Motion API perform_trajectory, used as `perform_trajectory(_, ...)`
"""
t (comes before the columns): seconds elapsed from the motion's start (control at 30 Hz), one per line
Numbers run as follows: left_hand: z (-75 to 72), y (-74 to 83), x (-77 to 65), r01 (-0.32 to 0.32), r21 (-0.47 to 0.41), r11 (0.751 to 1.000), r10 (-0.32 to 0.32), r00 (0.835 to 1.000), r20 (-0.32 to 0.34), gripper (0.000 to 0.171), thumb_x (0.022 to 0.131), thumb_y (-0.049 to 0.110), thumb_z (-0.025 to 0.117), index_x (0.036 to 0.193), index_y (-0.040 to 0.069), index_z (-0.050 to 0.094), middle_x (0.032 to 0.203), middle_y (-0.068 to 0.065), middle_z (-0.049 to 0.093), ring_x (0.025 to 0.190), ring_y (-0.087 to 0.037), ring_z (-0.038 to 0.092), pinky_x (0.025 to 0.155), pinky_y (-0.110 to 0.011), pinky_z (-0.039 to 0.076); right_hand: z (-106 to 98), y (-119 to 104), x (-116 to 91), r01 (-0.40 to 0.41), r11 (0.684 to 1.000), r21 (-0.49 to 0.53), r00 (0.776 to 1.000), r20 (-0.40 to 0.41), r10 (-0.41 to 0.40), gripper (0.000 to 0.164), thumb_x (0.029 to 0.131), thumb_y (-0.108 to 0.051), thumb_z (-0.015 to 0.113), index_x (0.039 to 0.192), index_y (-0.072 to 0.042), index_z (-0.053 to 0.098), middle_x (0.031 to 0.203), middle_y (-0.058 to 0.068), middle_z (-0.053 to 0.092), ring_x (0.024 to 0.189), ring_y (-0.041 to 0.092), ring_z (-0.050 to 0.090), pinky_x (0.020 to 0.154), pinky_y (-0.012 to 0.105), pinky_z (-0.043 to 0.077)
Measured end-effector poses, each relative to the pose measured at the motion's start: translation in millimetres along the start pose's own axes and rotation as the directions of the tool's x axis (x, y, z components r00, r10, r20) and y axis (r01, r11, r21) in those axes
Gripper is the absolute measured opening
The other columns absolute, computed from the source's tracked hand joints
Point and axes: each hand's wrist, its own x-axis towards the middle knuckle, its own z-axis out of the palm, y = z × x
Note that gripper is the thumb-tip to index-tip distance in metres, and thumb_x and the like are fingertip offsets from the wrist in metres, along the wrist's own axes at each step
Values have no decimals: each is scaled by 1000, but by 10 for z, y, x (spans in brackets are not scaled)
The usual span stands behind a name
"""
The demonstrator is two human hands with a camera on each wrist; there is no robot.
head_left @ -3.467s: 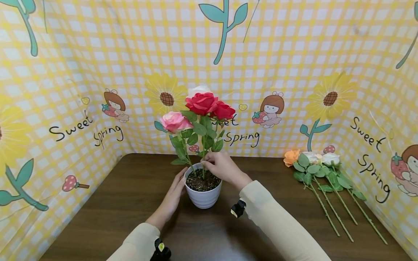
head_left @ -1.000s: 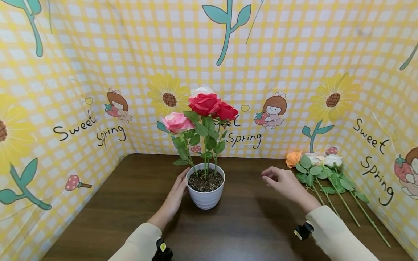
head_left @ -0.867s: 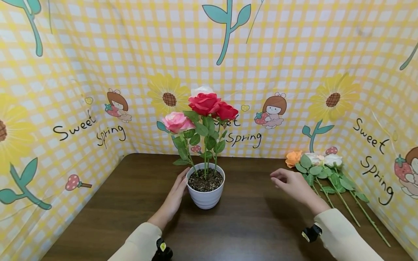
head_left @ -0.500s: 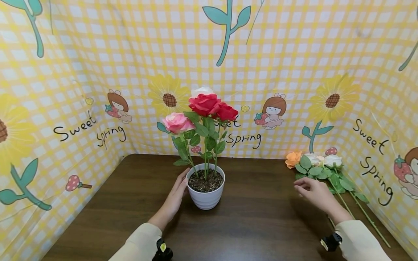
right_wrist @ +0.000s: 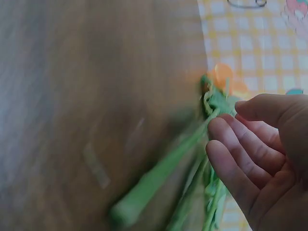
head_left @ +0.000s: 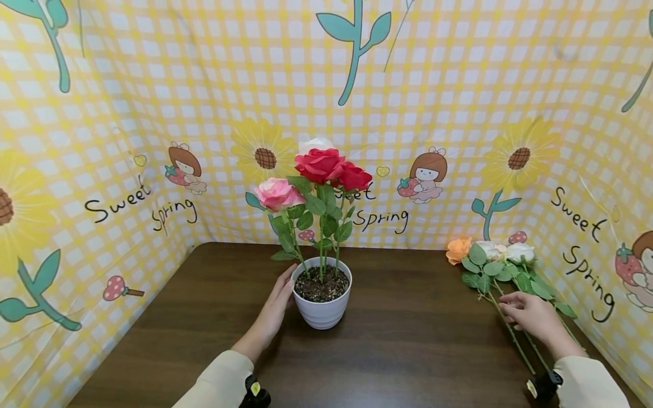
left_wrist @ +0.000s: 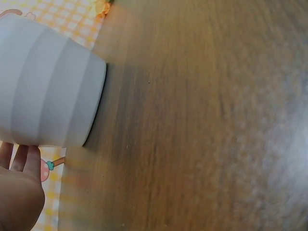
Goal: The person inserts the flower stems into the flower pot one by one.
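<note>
A white ribbed flowerpot (head_left: 322,315) filled with dark soil (head_left: 318,289) stands mid-table. Upright in it are a pink rose (head_left: 279,194), two red roses (head_left: 320,164) and a white rose (head_left: 313,145) partly hidden behind them. My left hand (head_left: 272,309) rests straight fingers against the pot's left side; the left wrist view shows these fingertips (left_wrist: 32,156) at the pot wall. At the right, my right hand (head_left: 533,317) hovers over the stems of the loose roses, fingers loosely bent. In the right wrist view, a green stem (right_wrist: 159,178) passes by its fingertips, with thumb and fingers apart.
Several loose roses lie on the dark wooden table (head_left: 408,340) at the right: an orange rose (head_left: 459,250) and pale ones, including a white rose (head_left: 520,253), heads toward the back. A yellow checked cloth (head_left: 433,85) walls the table at the back and both sides.
My right hand has left a stem in the pot, where it was pinching, and travelled right to the loose roses' stems. My left hand has stayed against the pot.
</note>
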Motion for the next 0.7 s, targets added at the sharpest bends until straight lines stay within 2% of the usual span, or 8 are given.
perform_trajectory(0.2,-5,-6,3,4,0,1000,-4,1000,-1,51,112,34,30,158,15,25,162,-14,23,147,-34,23,114,-60,21,-20,68,-32,-46,998,30,999,25,46,38,100,-17,63,119,16,59,93,17,72,77,22,69,61,32,57)
perform_trajectory(0.5,-4,-11,9,0,-7,1000,0,1000,-2,50,112,34,30,159,16,25,162,-14,22,147,-34,22,114,-60,21,44,82,4,-54,998,-37,997,44,56,41,96,-27,69,114,10,65,84,6,72,70,18,66,54,34,54)
perform_trajectory(0.7,-8,-31,13,-5,-4,1000,5,1000,1,51,112,35,30,159,15,25,162,-14,22,147,-33,20,114,-61,21,81,42,18,-87,996,-24,992,91,89,37,93,-20,70,112,12,66,82,6,73,69,18,67,57,35,56)
